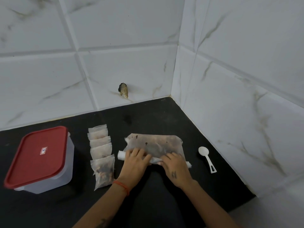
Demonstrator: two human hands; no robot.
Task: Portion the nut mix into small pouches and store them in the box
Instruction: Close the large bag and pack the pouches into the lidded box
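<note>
Presently on the black bench (148, 203): one large bag of nut mix (156, 143), lying flat, its near edge rolled into a tight tube. Left hand (134, 159) and right hand (174, 163) both curl over that roll, pressing it down, likely to close the bag. Five filled pouches (102, 153) overlap in a row just left of it, staged for storing. One box (39, 160), red lid on, further left. One white spoon (207, 158) set aside, right.

The only marking is a small white label (43, 150) with a red border, stuck on the red lid (35, 155) of the box. Its print is too small and blurred to read.
</note>
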